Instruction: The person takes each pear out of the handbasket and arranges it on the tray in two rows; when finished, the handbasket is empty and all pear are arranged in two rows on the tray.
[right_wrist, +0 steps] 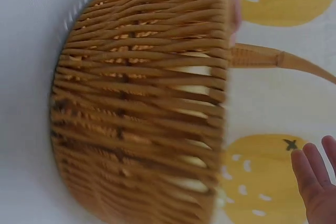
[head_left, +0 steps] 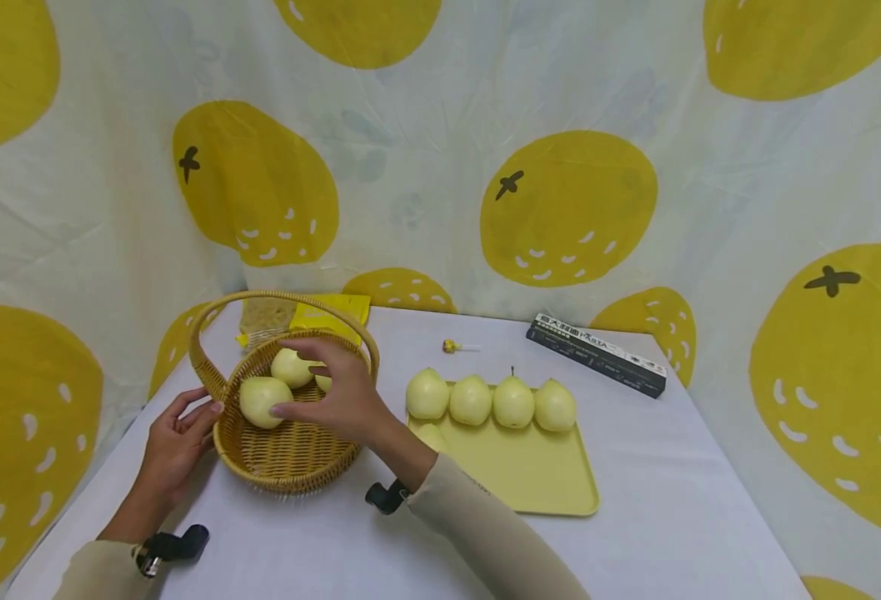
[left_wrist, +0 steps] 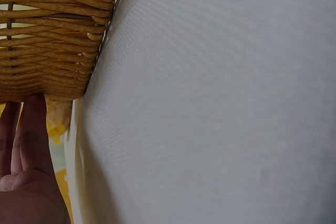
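Observation:
A woven wicker basket (head_left: 290,479) with a tall arched handle stands at the left of the table. Three pale yellow-green pears (head_left: 262,402) lie inside it. My right hand (head_left: 341,390) is over the basket, fingers spread and thumb tip beside the front-left pear; in the right wrist view its fingers (right_wrist: 310,169) look straight. From the left, my left hand (head_left: 173,442) touches the basket's outer side near the handle's foot. In the left wrist view, straight fingers (left_wrist: 34,135) of that hand meet the wicker wall.
A yellow tray (head_left: 538,479) right of the basket holds several pears, one partly hidden by my right arm. A lollipop (head_left: 451,346) and a black pasta box (head_left: 598,354) lie farther back. Yellow packaging (head_left: 335,310) sits behind the basket, near the patterned curtain.

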The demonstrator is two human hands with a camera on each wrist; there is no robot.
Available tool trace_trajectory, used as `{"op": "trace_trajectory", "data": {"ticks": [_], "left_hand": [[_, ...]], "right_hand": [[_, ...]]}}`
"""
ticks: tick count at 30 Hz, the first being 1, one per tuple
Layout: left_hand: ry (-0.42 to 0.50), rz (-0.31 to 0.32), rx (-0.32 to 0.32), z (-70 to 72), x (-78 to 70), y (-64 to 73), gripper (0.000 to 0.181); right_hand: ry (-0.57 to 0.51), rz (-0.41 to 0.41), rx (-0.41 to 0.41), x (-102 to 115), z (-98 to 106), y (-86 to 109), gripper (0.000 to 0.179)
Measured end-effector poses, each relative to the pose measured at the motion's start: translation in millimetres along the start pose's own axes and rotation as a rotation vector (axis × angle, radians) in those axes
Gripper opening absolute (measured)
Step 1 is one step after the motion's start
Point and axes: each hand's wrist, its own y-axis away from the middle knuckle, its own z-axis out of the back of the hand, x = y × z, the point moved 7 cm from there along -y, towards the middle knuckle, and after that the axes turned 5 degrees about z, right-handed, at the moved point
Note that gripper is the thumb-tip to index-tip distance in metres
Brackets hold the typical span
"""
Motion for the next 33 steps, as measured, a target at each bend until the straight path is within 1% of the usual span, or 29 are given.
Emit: {"op": "trace_trajectory", "data": {"ticks": [3, 8, 13, 16, 21, 24, 28, 30, 33], "left_hand": [[0.001, 0.009, 0.001, 0.1, 0.9, 0.4, 0.042], [0.008, 0.023, 0.012, -0.4, 2.3, 0.3, 0.042], [0.013, 0.026, 0.015, -1.4, 2.7, 0.1, 0.044], [0.015, 0.016, 0.017, -2.4, 1.9, 0.6, 0.044], [0.034, -0.023, 0.039, -3.5, -1.5, 1.4, 0.041], [0.051, -0.032, 0.047, -2.5, -2.5, 1.0, 0.038], [0.044, -0.020, 0.040, -0.4, -2.0, -0.2, 0.038], [0.045, -0.015, 0.036, 0.0, -1.3, -0.5, 0.039], [0.058, -0.014, 0.038, -0.7, -0.8, -0.6, 0.039]], "right_hand": [[0.024, -0.036, 0.023, -10.5, -12.1, -5.4, 0.076], [0.044, -0.063, 0.097, -26.5, -32.5, -12.6, 0.079], [0.070, -0.110, 0.135, -41.6, -45.9, -16.2, 0.081], [0.084, -0.157, 0.148, -50.3, -50.9, -16.1, 0.081], [0.105, -0.249, 0.173, -65.0, -58.3, -13.7, 0.082], [0.170, -0.236, 0.223, -70.1, -64.9, -15.4, 0.084], [0.292, -0.191, 0.282, -71.8, -71.1, -18.3, 0.085], [0.338, -0.196, 0.299, -72.6, -72.4, -17.9, 0.082], [0.376, -0.222, 0.314, -74.1, -73.4, -16.0, 0.076]]}}
